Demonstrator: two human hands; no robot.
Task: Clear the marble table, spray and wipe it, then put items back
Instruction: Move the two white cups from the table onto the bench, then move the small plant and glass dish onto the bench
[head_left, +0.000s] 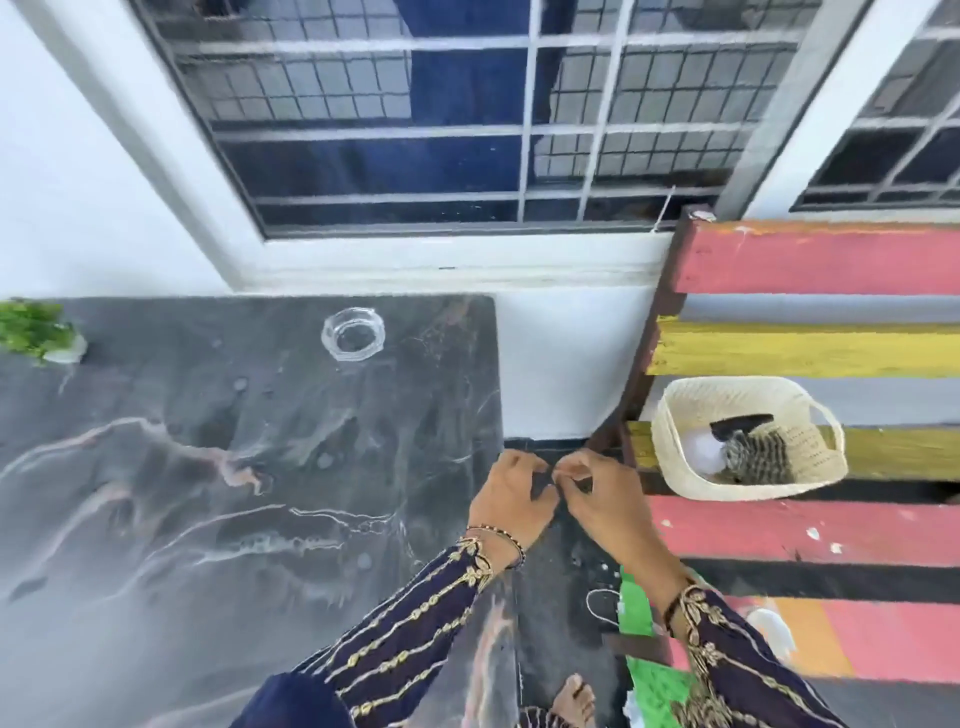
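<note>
The dark marble table fills the left half of the view. A clear glass ashtray stands near its back edge. A small green plant sits at the far left back corner. My left hand and my right hand meet just past the table's right edge, over the floor gap. Their fingertips are pinched together; I cannot tell whether anything small is between them. Both sleeves are dark blue with gold embroidery.
A striped wooden bench in pink, yellow and grey stands to the right. On it sits a cream woven basket holding a white item and a striped item. A green cloth lies near the bench's front. A barred window is behind.
</note>
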